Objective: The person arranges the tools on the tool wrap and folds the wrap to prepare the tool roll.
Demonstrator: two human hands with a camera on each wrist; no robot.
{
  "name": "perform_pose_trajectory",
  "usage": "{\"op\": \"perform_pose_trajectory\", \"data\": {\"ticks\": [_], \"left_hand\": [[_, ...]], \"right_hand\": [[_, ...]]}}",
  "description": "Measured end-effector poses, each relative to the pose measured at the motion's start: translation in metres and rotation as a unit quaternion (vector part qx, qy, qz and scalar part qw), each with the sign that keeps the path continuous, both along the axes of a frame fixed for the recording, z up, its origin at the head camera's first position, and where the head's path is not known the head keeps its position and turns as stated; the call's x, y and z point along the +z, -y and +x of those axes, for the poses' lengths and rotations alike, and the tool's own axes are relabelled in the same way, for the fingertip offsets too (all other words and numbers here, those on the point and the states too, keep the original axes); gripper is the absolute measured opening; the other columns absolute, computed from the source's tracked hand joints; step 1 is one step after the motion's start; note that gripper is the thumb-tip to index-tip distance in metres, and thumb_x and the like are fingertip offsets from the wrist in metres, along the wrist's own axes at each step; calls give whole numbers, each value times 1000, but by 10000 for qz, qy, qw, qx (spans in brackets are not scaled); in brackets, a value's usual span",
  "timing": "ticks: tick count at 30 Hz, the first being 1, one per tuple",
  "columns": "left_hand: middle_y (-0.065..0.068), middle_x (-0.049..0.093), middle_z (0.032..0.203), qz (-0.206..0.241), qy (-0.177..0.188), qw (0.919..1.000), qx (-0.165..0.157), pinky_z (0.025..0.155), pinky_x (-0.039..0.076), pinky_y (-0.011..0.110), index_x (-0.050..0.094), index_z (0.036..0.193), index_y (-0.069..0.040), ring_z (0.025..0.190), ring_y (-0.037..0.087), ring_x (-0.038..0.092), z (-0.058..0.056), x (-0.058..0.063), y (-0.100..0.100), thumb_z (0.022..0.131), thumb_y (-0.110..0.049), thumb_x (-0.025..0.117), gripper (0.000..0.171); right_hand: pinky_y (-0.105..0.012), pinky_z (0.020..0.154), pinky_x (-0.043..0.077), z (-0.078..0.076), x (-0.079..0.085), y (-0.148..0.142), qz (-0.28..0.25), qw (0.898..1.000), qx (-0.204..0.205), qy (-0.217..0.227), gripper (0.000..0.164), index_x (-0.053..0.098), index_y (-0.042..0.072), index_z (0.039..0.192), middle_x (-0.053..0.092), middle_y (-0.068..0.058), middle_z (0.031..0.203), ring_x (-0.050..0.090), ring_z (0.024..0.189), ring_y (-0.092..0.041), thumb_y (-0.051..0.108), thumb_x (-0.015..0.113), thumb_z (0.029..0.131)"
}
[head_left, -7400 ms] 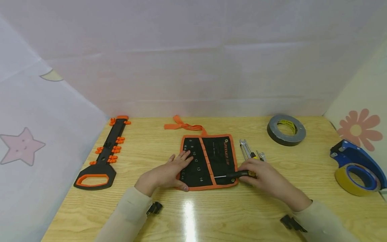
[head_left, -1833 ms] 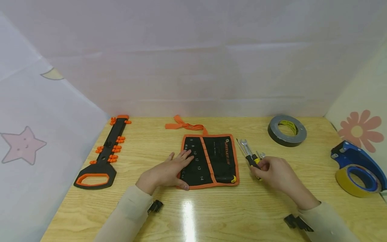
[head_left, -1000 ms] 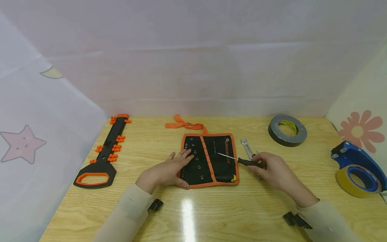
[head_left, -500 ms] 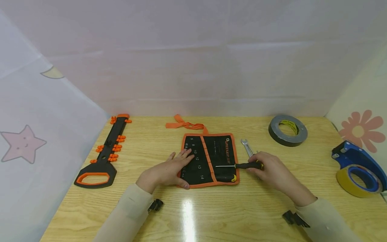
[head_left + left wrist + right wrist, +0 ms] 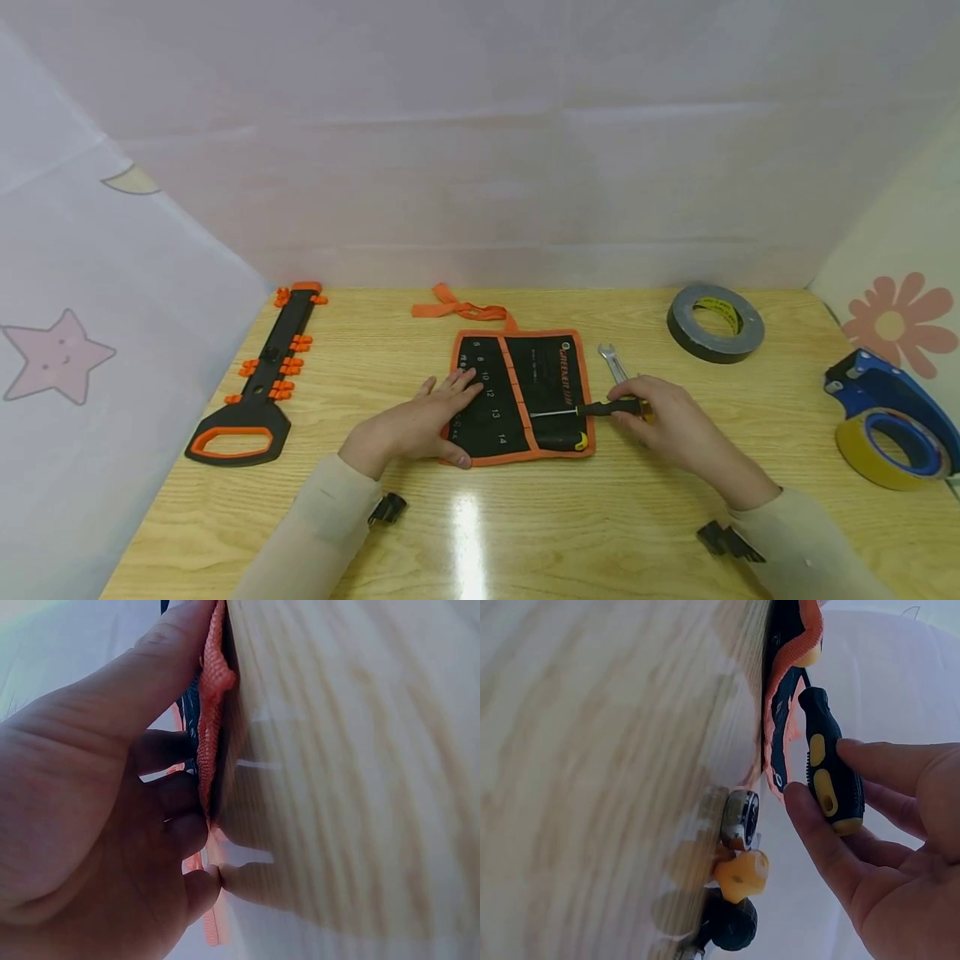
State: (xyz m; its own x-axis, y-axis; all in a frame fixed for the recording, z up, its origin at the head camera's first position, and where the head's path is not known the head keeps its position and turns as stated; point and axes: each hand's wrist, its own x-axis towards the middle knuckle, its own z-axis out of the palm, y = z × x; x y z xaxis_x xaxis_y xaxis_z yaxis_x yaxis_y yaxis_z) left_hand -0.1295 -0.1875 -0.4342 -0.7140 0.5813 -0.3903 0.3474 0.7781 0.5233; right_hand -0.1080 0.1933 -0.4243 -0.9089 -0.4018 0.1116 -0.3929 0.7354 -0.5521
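A black tool pouch [image 5: 547,362] with orange edging and printed sizes lies spread on the table. My left hand [image 5: 412,427] rests flat on its left part, fingers spread, thumb at the front edge. My right hand [image 5: 675,425] pinches a screwdriver [image 5: 600,409] by its black-and-yellow handle, seen closer in the right wrist view [image 5: 829,761]. Its thin shaft points left over the pouch, the tip right at the orange middle strip. Below it, a black handle with a yellow end [image 5: 581,442] sits in the lowest right pocket. An open-end wrench [image 5: 611,358] lies beyond my right fingers.
Beside the right hand, the right wrist view shows a wrench's ring end [image 5: 739,819], a yellow handle end [image 5: 742,874] and a black one [image 5: 733,924]. A black-and-orange rack [image 5: 262,375] lies left, grey tape [image 5: 701,342] back right, a blue tape dispenser [image 5: 892,383] far right.
The earlier screwdriver went into the lowest right pocket. My right hand then picked another from the pile, turned it level and brought it left over the pouch. The left hand stayed put.
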Motion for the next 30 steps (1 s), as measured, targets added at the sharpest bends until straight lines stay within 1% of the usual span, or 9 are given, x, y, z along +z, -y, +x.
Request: {"op": "perform_pose_trajectory", "data": {"ticks": [2, 6, 9, 13, 15, 19, 22, 25, 30], "left_hand": [[7, -1, 184, -9, -16, 10000, -4, 138, -2, 58, 20, 175, -13, 171, 28, -1, 0, 0, 0, 89, -39, 88, 113], [7, -1, 184, -15, -26, 10000, -3, 138, -2, 58, 19, 175, -13, 171, 28, -1, 0, -1, 0, 89, -39, 88, 113], [7, -1, 184, -8, -5, 10000, 19, 138, -2, 58, 19, 175, -13, 171, 28, -2, 0, -2, 0, 89, -39, 88, 113], [6, -1, 184, 9, 3, 10000, 39, 138, -2, 58, 20, 175, -13, 171, 28, -2, 1, -1, 0, 89, -38, 89, 113], [7, -1, 184, 13, -5, 10000, 36, 138, -2, 58, 20, 175, -13, 171, 28, -2, 1, -1, 0, 89, -38, 89, 113], [6, -2, 184, -29, -2, 10000, 43, 139, -2, 57, 19, 175, -13, 171, 27, -2, 1, -1, 0, 89, -38, 89, 114], [6, -2, 184, -25, 11, 10000, 41, 139, -2, 57, 19, 175, -14, 171, 27, -3, 0, -1, 0, 88, -38, 89, 114], [8, -1, 184, 23, 9, 10000, 19, 138, -2, 58, 20, 174, -12, 171, 29, -3, 0, 0, -1, 89, -37, 89, 113], [8, -1, 184, 30, 15, 10000, 25, 138, -2, 58, 19, 174, -11, 171, 29, -3, 1, 1, -1, 89, -37, 89, 113]], "right_hand": [[-35, 78, 59, -1, -1, 2, -28, 10000, 29, 2, 20, 77, 10, 112, 76, -3, 108, 67, 93, -14, 5, 84, 93], [-26, 70, 50, -2, -1, 7, -35, 10000, 66, 7, 21, 78, 10, 111, 76, -2, 105, 59, 84, -12, 5, 85, 91], [-25, 70, 44, -3, 0, 11, 14, 10000, 81, 51, 21, 79, 10, 111, 76, -2, 104, 54, 80, -12, 7, 86, 91], [-28, 74, 41, -5, 0, 18, 77, 9999, 106, 91, 21, 80, 11, 111, 78, -1, 105, 53, 80, -9, 11, 87, 91], [-29, 75, 43, -6, 0, 21, 76, 9998, 122, 101, 21, 80, 12, 111, 79, -1, 106, 57, 82, -9, 12, 87, 91], [-32, 78, 52, -6, 1, 26, 66, 9997, 133, 181, 21, 80, 11, 111, 79, -3, 110, 66, 92, -13, 10, 86, 92], [-32, 78, 56, -8, 0, 28, 83, 9996, 144, 245, 20, 79, 10, 112, 78, -5, 113, 68, 95, -15, 9, 85, 93], [-31, 77, 56, -10, -3, 29, 81, 9995, 182, 253, 19, 79, 11, 111, 78, -4, 112, 68, 94, -14, 9, 85, 93], [-32, 76, 56, -12, -5, 34, 82, 9992, 273, 284, 17, 78, 11, 110, 77, -4, 111, 68, 92, -13, 10, 85, 94]]}}
